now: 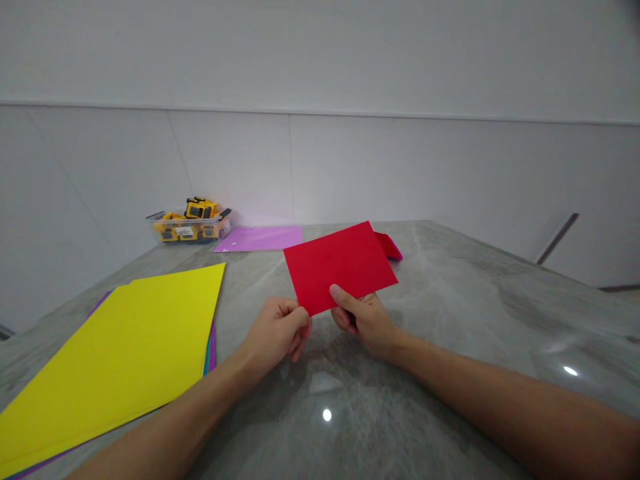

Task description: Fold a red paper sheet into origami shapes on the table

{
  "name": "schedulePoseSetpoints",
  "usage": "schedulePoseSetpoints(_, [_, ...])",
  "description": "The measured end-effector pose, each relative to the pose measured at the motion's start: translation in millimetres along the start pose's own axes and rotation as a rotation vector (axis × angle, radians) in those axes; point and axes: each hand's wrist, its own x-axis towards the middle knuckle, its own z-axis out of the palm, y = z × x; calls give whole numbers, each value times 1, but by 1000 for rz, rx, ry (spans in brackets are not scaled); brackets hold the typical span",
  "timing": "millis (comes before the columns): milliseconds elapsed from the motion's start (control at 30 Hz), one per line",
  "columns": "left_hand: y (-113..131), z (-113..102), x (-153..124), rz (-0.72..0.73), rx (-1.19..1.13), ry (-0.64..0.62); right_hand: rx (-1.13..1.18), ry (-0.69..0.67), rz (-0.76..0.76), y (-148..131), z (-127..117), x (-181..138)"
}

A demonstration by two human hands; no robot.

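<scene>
Red paper (337, 263), tilted, right hand (367, 321) gripping; left hand (281, 330) pinching corner

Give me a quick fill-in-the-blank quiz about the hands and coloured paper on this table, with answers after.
1. The right hand rests its ____ on the visible face of the red paper.
2. The left hand is at the red paper's lower ____ corner.
3. At the picture's lower left, the topmost large sheet is ____.
4. The lilac sheet lies just to the ____ of the clear box.

Missing words: thumb; left; yellow; right.
</scene>
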Motion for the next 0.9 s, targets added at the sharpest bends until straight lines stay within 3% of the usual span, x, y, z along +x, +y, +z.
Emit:
schedulePoseSetpoints(233, [-1, -1, -1, 18, -49, -72, 39, 1, 7, 1, 0, 1])
schedulePoseSetpoints(500, [-2, -6, 0, 30, 4, -64, 35, -7, 46, 2, -3, 2])
schedulePoseSetpoints(600, [-8, -8, 0, 36, -83, -113, 57, -59, 73, 3, -4, 2])
schedulePoseSetpoints(733, [-15, -4, 1, -63, -195, -216, 34, -209, 141, 8, -8, 2])
schedulePoseSetpoints(900, [-13, 0, 4, -68, -254, -163, 23, -196, 229, 11, -11, 3])
